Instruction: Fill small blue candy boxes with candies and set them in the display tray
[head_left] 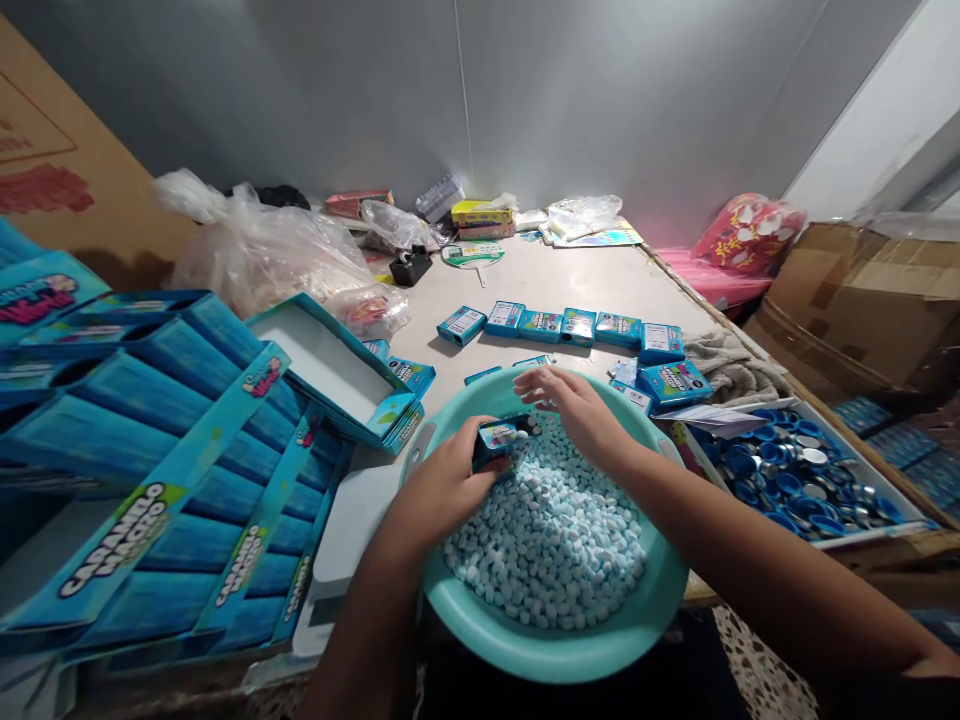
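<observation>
My left hand is wrapped round a small blue candy box held low over the basin. The box lies tilted with its opening toward the right, and a few pale candies show at its mouth. Above the far side of the basin, my right hand has its fingers stretched out and nothing visible in them. Under both hands is a turquoise basin, holding a heap of small pale blue and white candies.
Filled blue boxes form a row on the white table. Blue display cartons are stacked at left beside an open carton. On the right, a white tray holds blue-rimmed caps; a grey cloth lies behind it.
</observation>
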